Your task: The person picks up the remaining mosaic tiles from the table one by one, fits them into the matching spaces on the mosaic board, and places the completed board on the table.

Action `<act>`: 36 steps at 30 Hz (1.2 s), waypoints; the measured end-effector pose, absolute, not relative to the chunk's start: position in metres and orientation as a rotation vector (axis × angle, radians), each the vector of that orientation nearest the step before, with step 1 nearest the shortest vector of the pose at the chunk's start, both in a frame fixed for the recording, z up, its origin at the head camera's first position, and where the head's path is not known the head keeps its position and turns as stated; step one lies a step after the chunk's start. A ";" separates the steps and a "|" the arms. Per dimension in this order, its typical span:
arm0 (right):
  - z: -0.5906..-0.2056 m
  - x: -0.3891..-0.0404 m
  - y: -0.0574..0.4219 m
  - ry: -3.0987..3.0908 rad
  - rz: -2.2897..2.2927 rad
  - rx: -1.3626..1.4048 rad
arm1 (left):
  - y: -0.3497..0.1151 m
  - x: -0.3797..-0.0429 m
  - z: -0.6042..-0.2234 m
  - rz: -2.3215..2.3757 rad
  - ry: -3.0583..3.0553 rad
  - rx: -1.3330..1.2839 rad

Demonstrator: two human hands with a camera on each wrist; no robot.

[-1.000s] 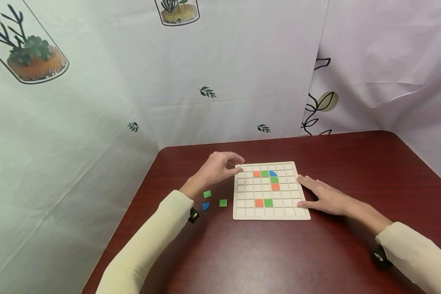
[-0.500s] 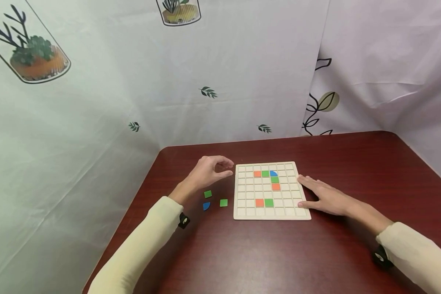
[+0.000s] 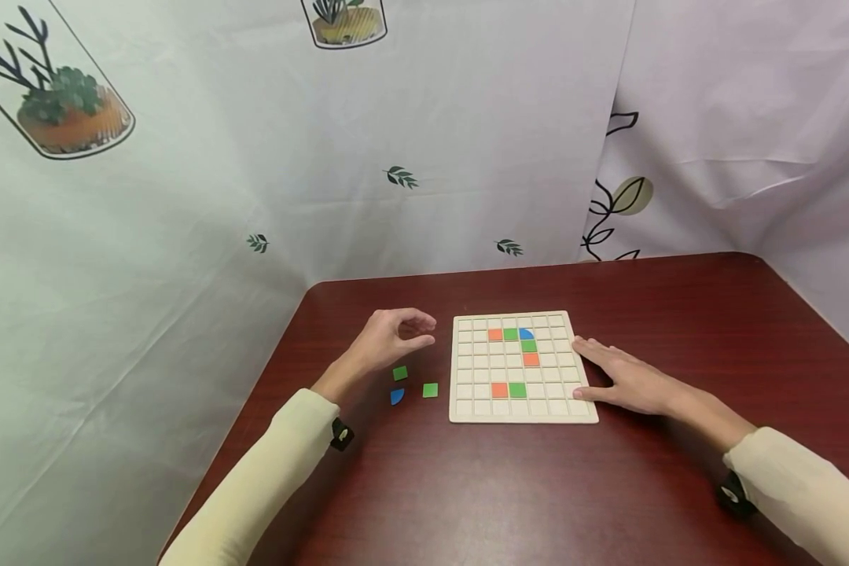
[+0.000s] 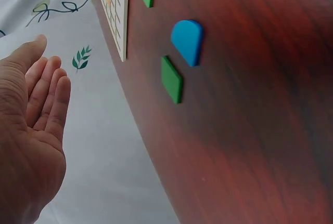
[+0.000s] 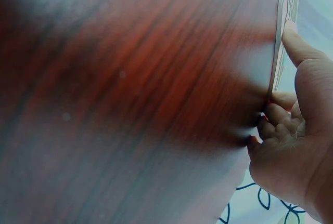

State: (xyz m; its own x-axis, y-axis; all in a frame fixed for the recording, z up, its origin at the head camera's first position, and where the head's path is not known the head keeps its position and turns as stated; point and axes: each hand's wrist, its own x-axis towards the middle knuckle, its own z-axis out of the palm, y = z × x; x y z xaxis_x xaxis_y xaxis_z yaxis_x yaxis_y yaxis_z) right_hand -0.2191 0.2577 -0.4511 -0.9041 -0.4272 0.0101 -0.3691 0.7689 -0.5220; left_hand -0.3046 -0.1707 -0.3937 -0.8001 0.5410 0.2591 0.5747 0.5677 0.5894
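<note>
A cream gridded board (image 3: 523, 419) lies on the table with orange, green and blue tiles in some cells. Its top group starts with an orange tile (image 3: 495, 335) and includes a blue quarter-round tile (image 3: 527, 334). Below sit an orange tile (image 3: 499, 391) and a green tile (image 3: 517, 390). My left hand (image 3: 393, 338) hovers left of the board, fingers loosely bent, holding nothing. Near it lie two loose green tiles (image 3: 430, 390) and a blue quarter-round tile (image 4: 187, 42). My right hand (image 3: 626, 380) rests on the board's right edge, thumb and fingers spread.
The dark red-brown table (image 3: 523, 495) extends around the board, its rounded far corners near a printed white cloth (image 3: 453, 134). Black devices (image 3: 341, 434) are strapped at both wrists. My left forearm crosses the table's left side.
My left hand has drawn back leftward and slightly down, away from the board's upper left corner. The right hand, the board and the tiles look unmoved.
</note>
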 end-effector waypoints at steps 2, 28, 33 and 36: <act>-0.451 -0.219 0.258 2.851 -0.809 -0.635 | -0.173 -0.303 -0.396 -1.058 -2.749 -0.959; -0.453 -0.220 0.258 2.852 -0.813 -0.668 | -0.215 -0.289 -0.430 -1.140 -2.817 -0.832; -0.452 -0.221 0.258 2.849 -0.813 -0.667 | -0.225 -0.286 -0.436 -1.132 -2.827 -0.806; -0.452 -0.220 0.257 2.846 -0.812 -0.664 | -0.230 -0.285 -0.438 -1.096 -2.848 -0.772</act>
State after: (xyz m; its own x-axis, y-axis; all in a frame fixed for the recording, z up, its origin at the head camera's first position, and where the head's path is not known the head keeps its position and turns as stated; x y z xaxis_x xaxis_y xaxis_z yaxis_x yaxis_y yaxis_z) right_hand -0.2200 0.2574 -0.4520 -0.8985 -0.4386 0.0150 -0.3805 0.7616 -0.5245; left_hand -0.2847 -0.2295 -0.4384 -0.8796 0.4461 0.1650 0.4416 0.6371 0.6318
